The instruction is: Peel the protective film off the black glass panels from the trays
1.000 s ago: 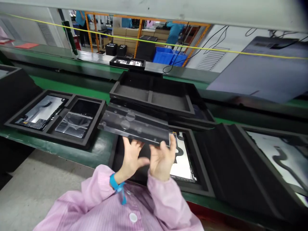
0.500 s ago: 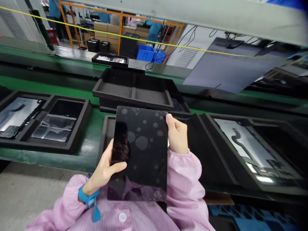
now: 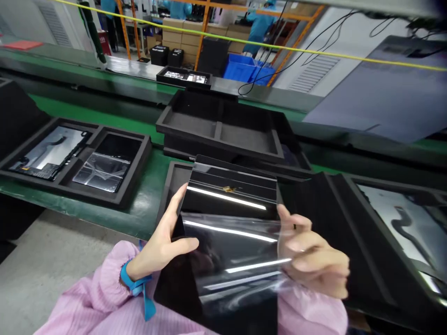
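A glossy black tablet panel (image 3: 223,186) is held upright over my lap, its glass side toward me. My left hand (image 3: 166,242) grips its left edge, thumb across the front. My right hand (image 3: 312,258), blurred, pinches a clear protective film (image 3: 240,251) that is lifted off the panel's face and curls toward the right. Below the panel a black foam tray (image 3: 174,174) lies on the green belt.
A two-pocket foam tray (image 3: 118,200) with panels sits at left. Stacked empty foam trays (image 3: 216,130) stand behind. Another foam tray (image 3: 352,223) with a panel lies at right. The green conveyor (image 3: 146,209) runs across. People in blue work far behind orange racks.
The panel went from lying flat to upright facing me. My right hand left its top right corner and now pulls the clear film away from the glass.
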{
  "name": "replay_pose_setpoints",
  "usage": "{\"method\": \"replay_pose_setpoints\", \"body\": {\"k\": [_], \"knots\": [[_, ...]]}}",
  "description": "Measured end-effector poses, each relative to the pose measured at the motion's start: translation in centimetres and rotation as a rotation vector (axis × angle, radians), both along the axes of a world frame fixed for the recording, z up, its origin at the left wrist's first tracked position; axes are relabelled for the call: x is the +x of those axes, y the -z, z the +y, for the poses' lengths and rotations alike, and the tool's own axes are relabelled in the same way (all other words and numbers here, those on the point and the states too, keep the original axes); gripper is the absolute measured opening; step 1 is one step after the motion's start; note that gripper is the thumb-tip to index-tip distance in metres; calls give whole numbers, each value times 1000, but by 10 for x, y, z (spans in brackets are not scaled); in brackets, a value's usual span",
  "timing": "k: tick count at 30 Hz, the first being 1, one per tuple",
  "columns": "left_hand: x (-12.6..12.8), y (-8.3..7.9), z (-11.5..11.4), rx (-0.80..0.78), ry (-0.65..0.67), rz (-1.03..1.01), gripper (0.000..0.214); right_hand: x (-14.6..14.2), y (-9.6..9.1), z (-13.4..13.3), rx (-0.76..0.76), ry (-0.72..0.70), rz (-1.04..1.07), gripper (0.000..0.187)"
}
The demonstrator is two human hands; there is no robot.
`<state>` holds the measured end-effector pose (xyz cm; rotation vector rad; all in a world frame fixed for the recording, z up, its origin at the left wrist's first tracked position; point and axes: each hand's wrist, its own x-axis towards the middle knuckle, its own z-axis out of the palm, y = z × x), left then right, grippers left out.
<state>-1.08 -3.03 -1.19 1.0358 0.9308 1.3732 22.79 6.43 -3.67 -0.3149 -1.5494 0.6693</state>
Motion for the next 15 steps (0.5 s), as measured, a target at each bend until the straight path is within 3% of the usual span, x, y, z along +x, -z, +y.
{"method": "replay_pose_setpoints", "body": {"k": [3, 7, 11, 15], "knots": [[0, -7, -2, -2, 40, -4, 84, 1, 1, 4, -97, 83, 186, 62], [2, -13, -5, 33, 52, -4, 82, 2, -9, 1, -81, 23, 91, 62], [1, -16, -7, 24, 62, -23, 86, 4, -15, -8, -232, 9, 78, 57], [0, -14, -8, 53, 60, -16, 83, 0, -17, -8, -111, -97, 84, 54]]}}
